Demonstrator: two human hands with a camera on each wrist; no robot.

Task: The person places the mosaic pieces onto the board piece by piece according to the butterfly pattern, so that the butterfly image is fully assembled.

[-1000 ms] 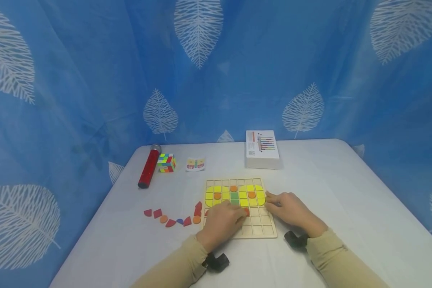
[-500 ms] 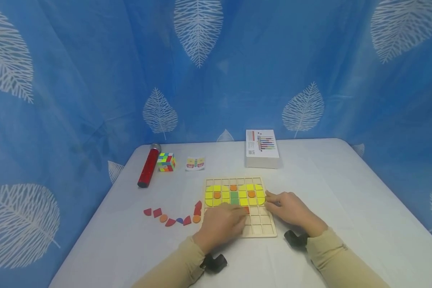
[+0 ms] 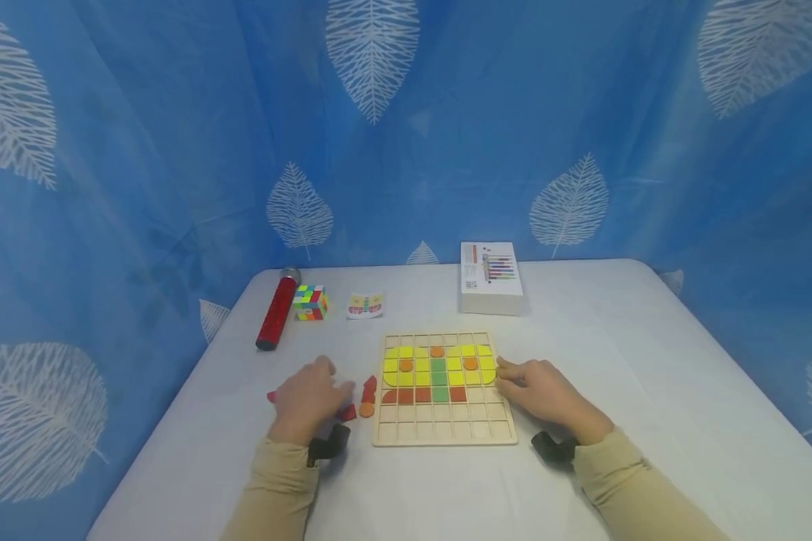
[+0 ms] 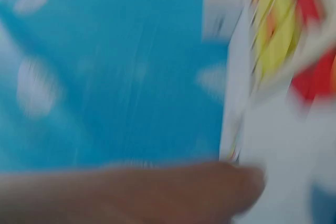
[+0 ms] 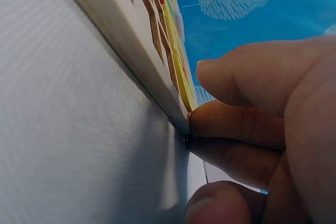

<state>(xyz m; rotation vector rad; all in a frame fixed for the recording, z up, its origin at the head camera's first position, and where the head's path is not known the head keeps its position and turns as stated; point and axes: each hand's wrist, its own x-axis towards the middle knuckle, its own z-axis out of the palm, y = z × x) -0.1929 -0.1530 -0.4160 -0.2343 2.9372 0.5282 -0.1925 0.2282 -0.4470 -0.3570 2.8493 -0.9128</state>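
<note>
My left hand point(image 3: 307, 398) is over the loose pieces left of the board, fingers relaxed and spread, covering some of them. One blurred finger point(image 4: 210, 190) crosses the bottom of the left wrist view. A wooden grid board point(image 3: 446, 432) lies flat on the table, holding yellow, orange, green and red flat pieces in a butterfly-like pattern. A row of red pieces point(image 3: 406, 395) flanks the green column point(image 3: 439, 378). At the board's right edge rests my right hand point(image 3: 544, 391). In the right wrist view, two fingertips point(image 5: 202, 119) touch the board's side, while another finger stands apart from it.
Red pieces point(image 3: 368, 389) and an orange disc point(image 3: 366, 409) lie just left of the board. Behind are a red microphone point(image 3: 278, 312), a puzzle cube point(image 3: 310, 302), a butterfly pattern card point(image 3: 365, 305) and a white box point(image 3: 491, 278). A blue leaf-print curtain point(image 3: 433, 150) surrounds the table.
My left hand has left the board and moved left over the loose pieces, uncovering the red row and lower green pieces. My right hand stays at the board's edge.
</note>
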